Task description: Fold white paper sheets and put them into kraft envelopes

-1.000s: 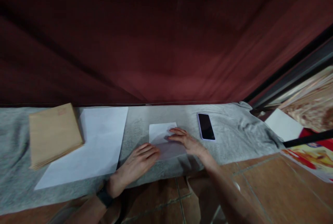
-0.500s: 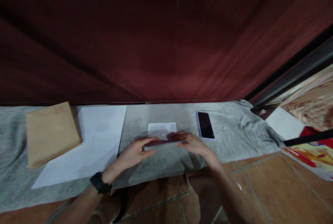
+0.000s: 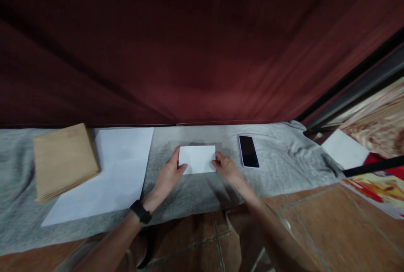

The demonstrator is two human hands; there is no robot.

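White folded paper point(image 3: 197, 159) flat on the grey cloth point(image 3: 277, 166), pinned at both short ends. Left hand point(image 3: 168, 176) at the left edge, thumb and forefinger pinching the near-left corner, remaining fingers curled underneath and out of sight. Right hand point(image 3: 224, 167) at the right edge, fingertips point(image 3: 216, 163) bunched together and pressing the near-right corner; impossible to tell whether gripping or only pressing down. Black wristband point(image 3: 140, 212) on the left wrist.

Beyond the right fingertips, just to their right: dark phone point(image 3: 248, 150), face up, apart from the paper. Well off from the left thumb: large white sheet point(image 3: 118, 166), and past that a tan envelope stack point(image 3: 63, 160) overlapping its far-left corner. Dark red curtain point(image 3: 195, 53) straight ahead of both sets of fingers. Tiled floor point(image 3: 315, 225) below the wrists.

Judging the fold: edges looking square, so best kept pinned evenly at both ends, with a firm stroke along the crease from the middle outward. Soft cloth underneath likely to give, hence steady, even pressure rather than a quick swipe.
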